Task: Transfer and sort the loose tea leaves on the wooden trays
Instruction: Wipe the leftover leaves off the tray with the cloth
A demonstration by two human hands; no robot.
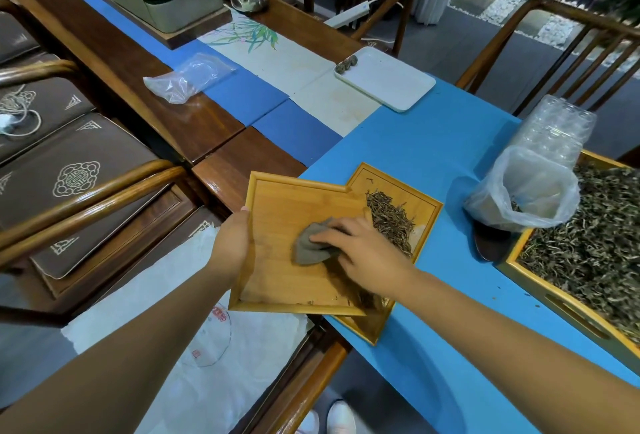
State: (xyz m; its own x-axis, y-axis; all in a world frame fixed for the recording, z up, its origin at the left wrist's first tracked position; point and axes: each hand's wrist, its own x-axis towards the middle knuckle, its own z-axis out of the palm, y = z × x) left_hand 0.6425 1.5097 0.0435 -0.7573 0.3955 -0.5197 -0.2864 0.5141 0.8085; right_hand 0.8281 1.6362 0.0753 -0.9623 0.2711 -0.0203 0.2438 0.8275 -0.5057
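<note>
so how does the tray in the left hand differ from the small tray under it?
The held tray is tilted and lifted by the left hand, while the small tray beneath lies flat on the blue cloth. The held tray is nearly bare, wiped by the right hand with a grey cloth; the small tray carries a pile of tea leaves. Both are light wood, rimmed and squarish.

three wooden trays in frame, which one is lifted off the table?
The near-empty wooden tray, gripped at its left edge by the left hand while the right hand presses a grey cloth on it. The others hold tea.
</note>
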